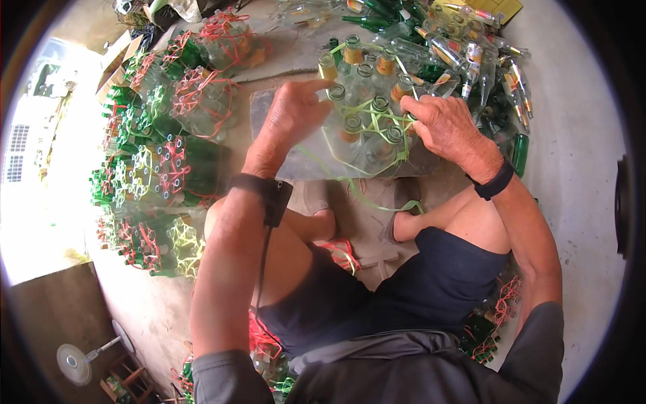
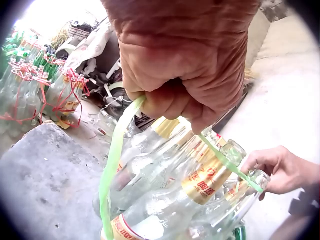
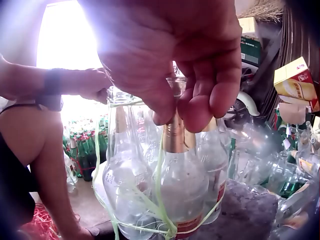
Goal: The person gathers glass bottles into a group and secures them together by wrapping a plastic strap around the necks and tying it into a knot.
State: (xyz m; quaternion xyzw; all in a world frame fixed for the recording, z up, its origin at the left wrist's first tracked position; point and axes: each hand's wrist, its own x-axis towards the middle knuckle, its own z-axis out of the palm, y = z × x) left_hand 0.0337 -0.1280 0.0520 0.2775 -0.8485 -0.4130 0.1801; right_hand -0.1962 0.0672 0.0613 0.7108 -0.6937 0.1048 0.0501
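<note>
A cluster of clear glass bottles, some with gold neck foil, stands upright on a grey slab. Light green plastic strips lace round their necks and bodies. My left hand is at the cluster's left side, fingers curled round a green strip that runs across to the bottle necks. On the opposite side, my right hand pinches the neck of a gold-foiled bottle between thumb and fingers, where the strip crosses in the left wrist view. A loose strip end trails towards the feet.
Bundles of bottles tied with red and yellow-green strips stand in rows at left. Loose bottles lie heaped at the back right. My knees and feet flank the slab's near edge. A fan stands at lower left.
</note>
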